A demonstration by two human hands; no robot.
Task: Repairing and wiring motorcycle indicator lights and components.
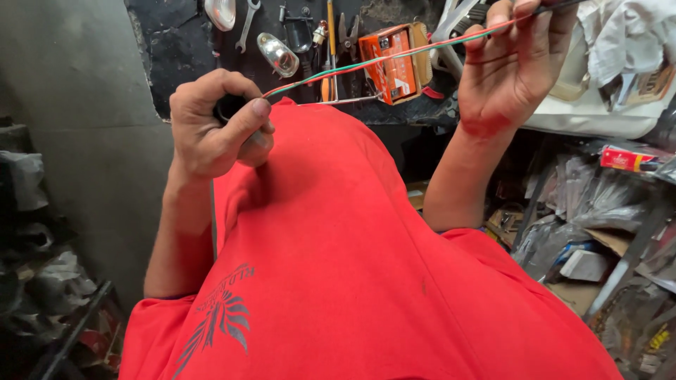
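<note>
A twisted pair of thin red and green wires runs taut between my two hands, above my red shirt. My left hand is closed around a small black object at the wires' left end; what it is stays hidden by my fingers. My right hand pinches the wires at the upper right, where they pass into a black sheath.
Beyond my hands is a dark workbench with a wrench, pliers, a screwdriver, a chrome lamp housing and an orange box. White bags and cluttered shelves of packets stand at the right; a grey wall is on the left.
</note>
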